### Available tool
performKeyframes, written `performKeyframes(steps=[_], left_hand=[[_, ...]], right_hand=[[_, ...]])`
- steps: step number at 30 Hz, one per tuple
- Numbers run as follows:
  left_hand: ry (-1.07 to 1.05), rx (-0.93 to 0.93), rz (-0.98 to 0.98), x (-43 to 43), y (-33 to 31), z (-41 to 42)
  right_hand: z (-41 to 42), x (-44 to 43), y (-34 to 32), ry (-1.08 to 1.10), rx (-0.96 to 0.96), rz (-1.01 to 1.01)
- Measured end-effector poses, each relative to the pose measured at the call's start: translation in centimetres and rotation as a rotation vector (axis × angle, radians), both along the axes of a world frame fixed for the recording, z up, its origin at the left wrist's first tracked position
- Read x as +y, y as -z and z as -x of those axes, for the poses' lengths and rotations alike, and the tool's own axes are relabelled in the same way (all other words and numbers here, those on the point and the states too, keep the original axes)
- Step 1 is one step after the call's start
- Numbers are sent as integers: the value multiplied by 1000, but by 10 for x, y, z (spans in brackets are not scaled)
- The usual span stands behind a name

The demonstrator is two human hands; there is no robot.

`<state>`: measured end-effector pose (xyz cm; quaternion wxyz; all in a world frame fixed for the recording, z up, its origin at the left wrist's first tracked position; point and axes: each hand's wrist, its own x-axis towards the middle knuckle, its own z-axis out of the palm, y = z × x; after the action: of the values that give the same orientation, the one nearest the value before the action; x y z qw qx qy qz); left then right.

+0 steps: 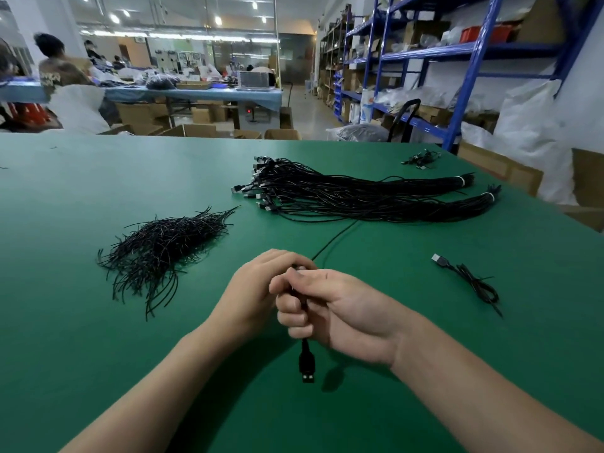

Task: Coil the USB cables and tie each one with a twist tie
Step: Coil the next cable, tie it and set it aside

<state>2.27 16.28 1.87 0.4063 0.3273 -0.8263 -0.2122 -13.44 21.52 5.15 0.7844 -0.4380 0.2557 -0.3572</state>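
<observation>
Both hands meet over the green table [81, 322], near its front edge. My right hand [336, 308] grips a black USB cable [333, 238] in its curled fingers; the USB plug [307, 366] hangs below the fist. My left hand [258, 289] curls round the same cable at the top of the fist. From the hands the cable runs up and to the right into a big bundle of black USB cables [359, 191]. A pile of black twist ties [163, 246] lies to the left. A coiled, tied cable [470, 279] lies to the right.
A small tangle of cables [421, 158] sits at the table's far right edge. Blue shelving [457, 50] with boxes and bags stands at the right. Beyond the table are cardboard boxes, another work table [196, 93] and a seated person [62, 73].
</observation>
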Motion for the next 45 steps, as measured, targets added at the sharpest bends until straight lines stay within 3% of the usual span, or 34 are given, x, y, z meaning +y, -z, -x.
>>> performKeyframes(steps=[8, 12, 15, 18, 24, 30, 33, 36, 43, 45], left_hand=[[-156, -164, 447, -5, -15, -15], [-223, -87, 567, -10, -23, -27], [-208, -21, 502, -9, -21, -26], [-120, -10, 314, -3, -13, -13], [-49, -140, 155, 2, 2, 1], [26, -303, 125, 14, 10, 14], [15, -282, 160, 21, 4, 17], [-24, -245, 237, 22, -4, 14], [-92, -139, 416, 15, -14, 4], [-88, -37, 407, 12, -16, 0]], right_hand=[[6, 8, -6, -100, 78, -10], [21, 8, -19, -106, 70, 74], [31, 4, -30, -65, 39, 116], [32, 1, -34, -11, -43, 98], [20, -9, -32, 208, -154, 59], [19, -24, -31, 547, -137, 170], [23, -30, -29, 658, 41, 337], [29, -35, -25, 725, 401, 575], [41, -28, -7, 391, 973, 752], [45, -24, -3, 301, 1041, 773]])
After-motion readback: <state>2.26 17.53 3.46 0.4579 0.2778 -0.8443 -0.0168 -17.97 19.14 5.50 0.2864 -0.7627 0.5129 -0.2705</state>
